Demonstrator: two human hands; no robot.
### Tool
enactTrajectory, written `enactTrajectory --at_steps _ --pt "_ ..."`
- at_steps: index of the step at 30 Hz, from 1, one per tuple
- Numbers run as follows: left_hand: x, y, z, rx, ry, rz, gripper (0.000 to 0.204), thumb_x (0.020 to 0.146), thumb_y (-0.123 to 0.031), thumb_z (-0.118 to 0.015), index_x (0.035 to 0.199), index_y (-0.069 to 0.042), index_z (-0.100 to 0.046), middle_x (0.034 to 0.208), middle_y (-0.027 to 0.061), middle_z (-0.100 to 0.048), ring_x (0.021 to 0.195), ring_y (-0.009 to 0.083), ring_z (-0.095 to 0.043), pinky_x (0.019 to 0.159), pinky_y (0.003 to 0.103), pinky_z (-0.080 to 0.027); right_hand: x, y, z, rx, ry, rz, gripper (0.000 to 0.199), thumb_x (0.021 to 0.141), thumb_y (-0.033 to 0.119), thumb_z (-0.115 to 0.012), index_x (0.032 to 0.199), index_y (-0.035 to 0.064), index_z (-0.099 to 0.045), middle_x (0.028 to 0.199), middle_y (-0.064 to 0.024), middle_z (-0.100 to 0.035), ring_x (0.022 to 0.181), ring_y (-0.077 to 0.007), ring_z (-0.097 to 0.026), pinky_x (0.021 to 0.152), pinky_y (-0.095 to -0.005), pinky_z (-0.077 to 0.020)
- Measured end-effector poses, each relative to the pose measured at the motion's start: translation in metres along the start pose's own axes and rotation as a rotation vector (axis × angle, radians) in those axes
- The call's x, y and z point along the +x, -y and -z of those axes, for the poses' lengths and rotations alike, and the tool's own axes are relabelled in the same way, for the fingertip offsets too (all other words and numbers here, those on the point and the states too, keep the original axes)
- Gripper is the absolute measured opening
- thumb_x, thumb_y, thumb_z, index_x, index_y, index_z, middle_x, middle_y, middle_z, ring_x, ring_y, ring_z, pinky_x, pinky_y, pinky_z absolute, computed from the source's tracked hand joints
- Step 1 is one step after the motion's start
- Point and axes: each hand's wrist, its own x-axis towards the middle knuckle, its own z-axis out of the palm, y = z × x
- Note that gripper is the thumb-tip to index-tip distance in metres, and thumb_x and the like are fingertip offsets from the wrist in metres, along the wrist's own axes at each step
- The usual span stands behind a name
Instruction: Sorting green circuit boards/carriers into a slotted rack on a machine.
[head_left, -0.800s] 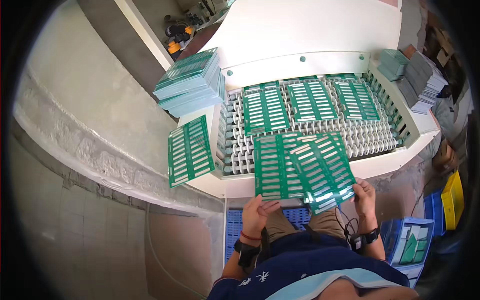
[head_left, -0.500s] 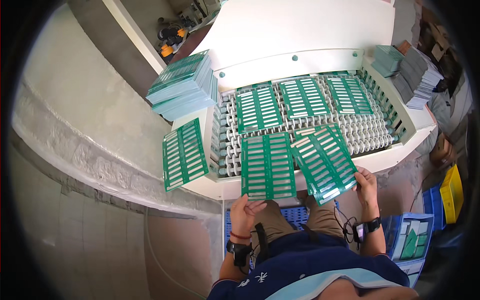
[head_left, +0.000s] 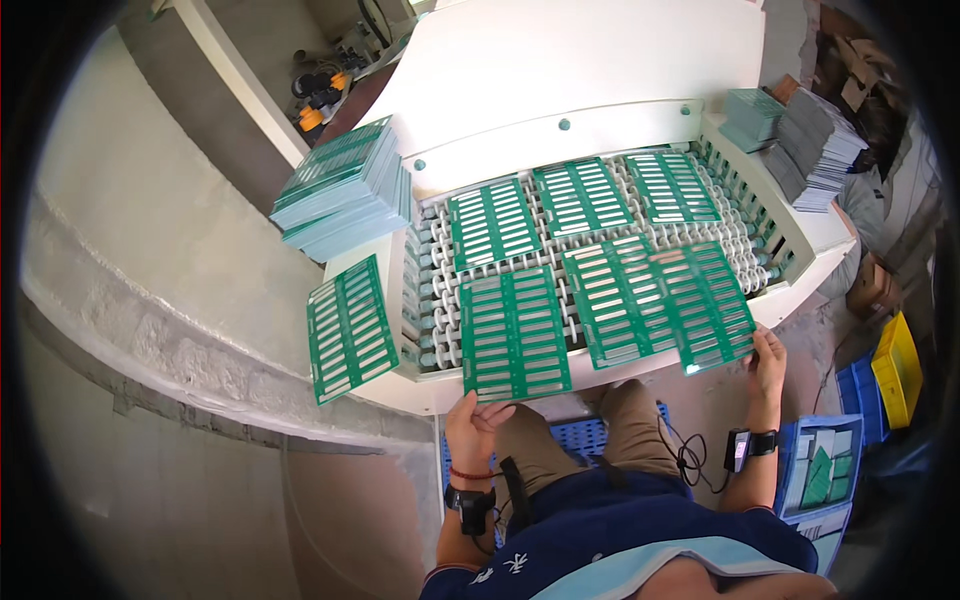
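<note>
My left hand [head_left: 478, 424] pinches the near left corner of a green circuit board panel [head_left: 515, 335] that lies on the front of the roller bed [head_left: 440, 300]. My right hand [head_left: 767, 362] grips the near right corner of another green circuit board panel [head_left: 710, 310], slightly tilted. This one partly overlaps a further panel [head_left: 615, 300] to its left, which no hand touches. Three more panels lie in a row farther back on the rollers, among them a middle panel [head_left: 583, 197].
A single panel [head_left: 352, 330] leans over the machine's left corner, beside a tall panel stack [head_left: 340, 185]. On the right ledge stand a grey stack [head_left: 815, 145] and a smaller green stack [head_left: 752, 118]. Blue bins [head_left: 820, 475] and a yellow bin [head_left: 897, 370] stand at the right.
My right hand has moved right with its panel, sliding it off the one beneath, which now shows more fully. My left hand stays at its panel's corner. The whole view has shifted slightly.
</note>
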Motion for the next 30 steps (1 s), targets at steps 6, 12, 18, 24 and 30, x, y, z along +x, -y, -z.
enactTrajectory --at_steps 6,12,18,24,30 --pt "0.004 0.000 -0.010 0.027 0.018 -0.015 0.025 0.093 -0.014 -0.041 0.100 0.007 -0.053 0.090 0.0181 -0.063 0.081 0.0321 -0.065 0.071 0.043 -0.056 0.036 0.013 0.039 -0.032 -0.080 0.066 0.018 0.089 0.009 -0.050 0.099 -0.0033 -0.060 0.067 -0.0003 -0.059 0.046 -0.0050 -0.047 0.040 -0.0170 -0.0355" --pt "0.009 0.001 -0.009 0.033 -0.020 -0.039 0.031 0.094 -0.019 -0.041 0.107 0.008 -0.051 0.095 0.0196 -0.062 0.086 0.0318 -0.064 0.072 0.044 -0.055 0.055 0.006 0.038 -0.035 -0.111 0.078 0.021 0.089 0.015 -0.053 0.100 -0.0028 -0.059 0.069 -0.0013 -0.059 0.048 -0.0046 -0.047 0.042 -0.0181 -0.0356" --pt "-0.002 -0.015 0.007 0.095 -0.106 -0.058 0.034 0.094 -0.025 -0.043 0.114 0.003 -0.048 0.106 0.0181 -0.059 0.096 0.0302 -0.060 0.076 0.042 -0.052 0.058 -0.021 0.087 -0.017 -0.383 0.068 0.034 0.088 0.024 -0.054 0.114 0.0022 -0.055 0.089 -0.0073 -0.064 0.051 -0.0033 -0.040 0.044 -0.0161 -0.0337" --pt "-0.006 -0.067 0.034 0.376 -0.521 -0.847 0.036 0.094 -0.022 -0.045 0.117 0.005 -0.046 0.113 0.0158 -0.054 0.100 0.0231 -0.056 0.080 0.038 -0.050 0.033 0.016 0.071 0.032 -0.293 0.216 0.025 0.090 0.019 -0.055 0.108 0.0023 -0.058 0.080 -0.0029 -0.057 0.051 -0.0029 -0.036 0.043 -0.0157 -0.0271" --pt "-0.011 -0.126 0.044 0.769 -0.632 -1.020 0.041 0.092 -0.021 -0.050 0.122 0.007 -0.043 0.112 0.0159 -0.054 0.094 0.0183 -0.057 0.076 0.030 -0.049 -0.035 0.035 -0.076 0.042 0.183 0.142 0.014 0.090 0.019 -0.054 0.089 0.0060 -0.058 0.062 0.0032 -0.049 0.043 -0.0011 -0.034 0.037 -0.0157 -0.0231"
